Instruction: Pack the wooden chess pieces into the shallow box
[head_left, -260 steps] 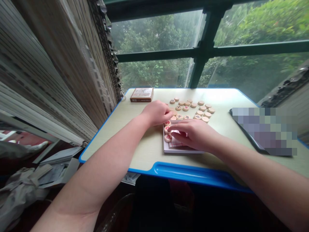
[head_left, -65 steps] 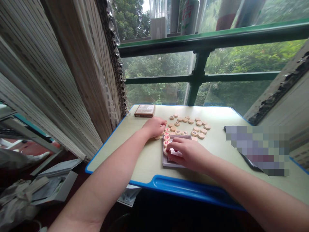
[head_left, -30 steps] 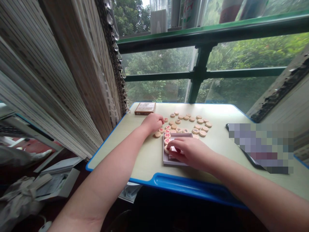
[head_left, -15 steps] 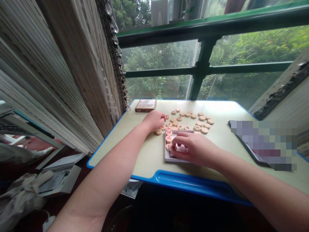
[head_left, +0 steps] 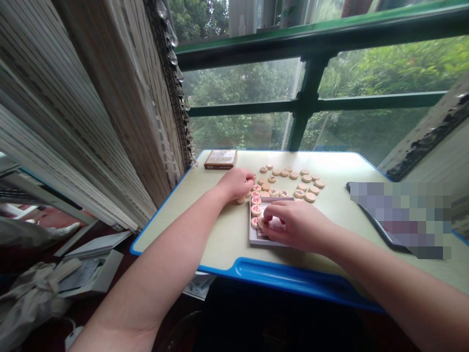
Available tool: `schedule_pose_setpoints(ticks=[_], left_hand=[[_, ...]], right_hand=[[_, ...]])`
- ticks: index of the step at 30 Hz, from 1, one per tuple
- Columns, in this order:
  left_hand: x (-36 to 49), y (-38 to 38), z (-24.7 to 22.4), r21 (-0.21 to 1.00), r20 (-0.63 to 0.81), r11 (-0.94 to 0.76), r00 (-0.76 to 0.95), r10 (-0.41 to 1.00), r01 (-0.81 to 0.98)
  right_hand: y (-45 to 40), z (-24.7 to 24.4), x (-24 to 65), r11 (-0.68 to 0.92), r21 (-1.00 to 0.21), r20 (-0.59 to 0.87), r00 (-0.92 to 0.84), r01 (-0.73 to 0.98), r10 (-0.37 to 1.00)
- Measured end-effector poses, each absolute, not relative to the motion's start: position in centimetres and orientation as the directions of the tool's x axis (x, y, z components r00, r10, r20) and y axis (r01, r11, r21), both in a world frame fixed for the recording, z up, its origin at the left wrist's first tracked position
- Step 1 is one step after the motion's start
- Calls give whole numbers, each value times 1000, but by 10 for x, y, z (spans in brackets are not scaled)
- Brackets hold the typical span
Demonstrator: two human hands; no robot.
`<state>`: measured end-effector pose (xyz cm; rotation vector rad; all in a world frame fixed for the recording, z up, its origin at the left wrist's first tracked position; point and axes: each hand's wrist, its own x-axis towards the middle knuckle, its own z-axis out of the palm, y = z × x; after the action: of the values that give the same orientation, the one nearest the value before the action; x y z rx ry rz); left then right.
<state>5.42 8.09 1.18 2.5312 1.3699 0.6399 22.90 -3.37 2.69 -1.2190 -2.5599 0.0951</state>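
Note:
A shallow white box [head_left: 271,244] lies near the table's front edge, with round wooden pieces with red characters [head_left: 256,210] down its left side. My right hand [head_left: 289,221] is over the box, thumb and fingers pinched on a wooden piece [head_left: 261,222] beside the lower left piece. Past the box's back left corner, my left hand [head_left: 240,183] is closed among loose pieces; what its fingers hold, if anything, is hidden. More wooden pieces [head_left: 294,175] lie scattered behind the box, some with characters up, some blank.
A small brown box [head_left: 221,160] sits at the table's back left. At the right lies a dark flat object [head_left: 377,220], largely pixelated. The table [head_left: 176,220] has a blue rim and a blue front trough [head_left: 293,274]. Curtains and a window stand beyond.
My left hand has shifted slightly right and now covers a red-marked piece that showed by its fingertips. My right hand stays nearly in place at the box, its fingers slightly moved.

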Motion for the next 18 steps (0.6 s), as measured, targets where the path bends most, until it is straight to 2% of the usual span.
schedule_pose_setpoints(ticks=[18], left_hand=[[54, 82, 11, 371, 233, -533, 480, 846, 760]], right_hand=[[-31, 24, 229, 705, -168, 282, -652, 689, 704]])
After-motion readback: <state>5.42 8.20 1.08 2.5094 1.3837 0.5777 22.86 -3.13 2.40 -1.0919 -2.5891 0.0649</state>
